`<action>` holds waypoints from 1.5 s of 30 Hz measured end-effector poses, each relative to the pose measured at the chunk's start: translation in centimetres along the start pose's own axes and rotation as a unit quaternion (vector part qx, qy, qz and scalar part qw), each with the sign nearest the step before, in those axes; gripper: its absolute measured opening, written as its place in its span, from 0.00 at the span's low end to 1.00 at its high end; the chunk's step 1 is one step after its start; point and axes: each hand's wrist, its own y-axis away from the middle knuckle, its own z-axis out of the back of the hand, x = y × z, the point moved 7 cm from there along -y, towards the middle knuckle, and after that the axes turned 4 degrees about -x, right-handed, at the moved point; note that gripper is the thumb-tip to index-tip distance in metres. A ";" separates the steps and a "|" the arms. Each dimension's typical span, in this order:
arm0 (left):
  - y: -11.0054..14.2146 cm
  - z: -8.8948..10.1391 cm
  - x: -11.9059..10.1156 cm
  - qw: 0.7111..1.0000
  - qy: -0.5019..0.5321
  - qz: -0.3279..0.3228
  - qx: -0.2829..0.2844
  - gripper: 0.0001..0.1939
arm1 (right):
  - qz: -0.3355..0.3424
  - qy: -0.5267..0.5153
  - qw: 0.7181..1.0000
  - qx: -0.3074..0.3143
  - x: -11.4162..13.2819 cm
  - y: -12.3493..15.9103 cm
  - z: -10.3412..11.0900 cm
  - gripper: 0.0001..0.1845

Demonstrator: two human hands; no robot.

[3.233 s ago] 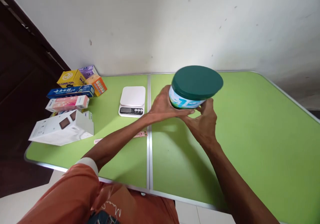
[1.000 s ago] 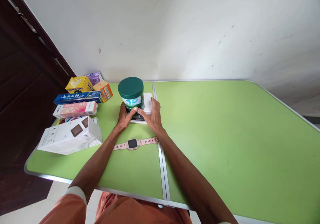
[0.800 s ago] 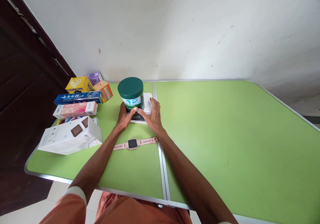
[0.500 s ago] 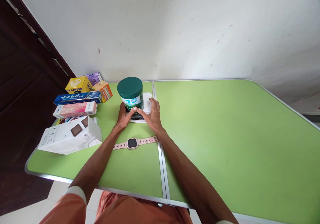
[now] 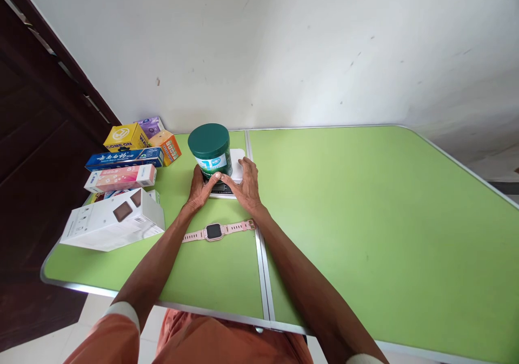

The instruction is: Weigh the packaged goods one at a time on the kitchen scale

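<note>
A green lidded tub [image 5: 208, 140] with a white and blue label stands upright on a white kitchen scale [image 5: 237, 167], toward its left side. The scale has a dark display strip at its front, partly covered by my thumbs. My left hand [image 5: 199, 192] curls around the scale's left side, close against the tub, its fingers mostly hidden. My right hand [image 5: 248, 186] grips the scale's right edge with bent fingers. Both thumb tips meet in front of the tub's base. Nearer to me, a pink-strapped smartwatch [image 5: 214, 232] lies flat between my forearms.
Several boxes are grouped at the table's left: a white box [image 5: 113, 220], a pink-and-white box [image 5: 120, 178], a blue carton [image 5: 124, 159], a yellow box [image 5: 126, 137], an orange box [image 5: 167, 146] and a purple box [image 5: 151, 126]. A metal seam [image 5: 263, 266] divides the green table [image 5: 377, 218]. A wall stands behind.
The whole view has shifted very slightly. My hands, the tub and the scale keep the same places relative to one another.
</note>
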 end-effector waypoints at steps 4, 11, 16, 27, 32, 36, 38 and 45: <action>-0.1 0.0 0.0 1.000 -0.006 -0.005 0.003 0.46 | 0.003 0.007 1.000 0.002 0.0 0.1 0.0 0.53; -0.2 0.1 0.1 1.000 -0.018 -0.006 0.002 0.48 | 0.025 0.018 1.000 0.001 0.0 0.0 -0.1 0.49; -0.3 0.0 0.2 1.000 -0.018 -0.005 0.004 0.48 | 0.020 0.017 1.000 0.004 -0.1 0.0 -0.1 0.45; -0.3 0.2 0.3 1.000 -0.012 -0.001 0.001 0.47 | 0.017 0.025 0.999 0.014 0.3 -0.1 -0.1 0.44; -0.3 0.2 0.4 1.000 -0.024 -0.002 0.002 0.48 | 0.017 0.023 0.999 0.021 0.5 -0.1 -0.1 0.46; -0.3 0.1 0.1 0.999 -0.032 -0.006 0.009 0.51 | 0.016 0.022 0.999 0.024 0.5 -0.1 -0.1 0.49; -0.3 0.1 0.0 1.000 -0.029 -0.004 0.009 0.51 | 0.014 0.022 0.999 0.021 0.5 -0.1 -0.1 0.49; -0.4 0.2 0.2 1.000 -0.011 -0.004 0.004 0.49 | 0.011 0.023 0.999 0.019 0.3 -0.1 -0.2 0.47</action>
